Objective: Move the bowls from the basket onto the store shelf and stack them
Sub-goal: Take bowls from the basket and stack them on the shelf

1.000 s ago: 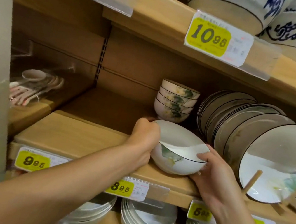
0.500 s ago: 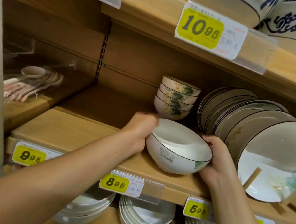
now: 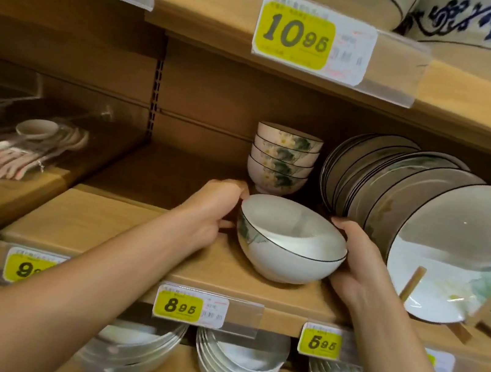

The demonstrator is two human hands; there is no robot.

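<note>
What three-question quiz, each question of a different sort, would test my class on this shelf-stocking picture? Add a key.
1. Multiple choice: how many bowls make up the floral stack behind the white bowl? A two, B four, C six.
2. True or false: only the left hand holds the white bowl.
3. Fill in: the yellow price tag on the shelf edge below the white bowl reads ___.
Key: 1 B. 2 False: the right hand holds it too. 3 8.95.
</note>
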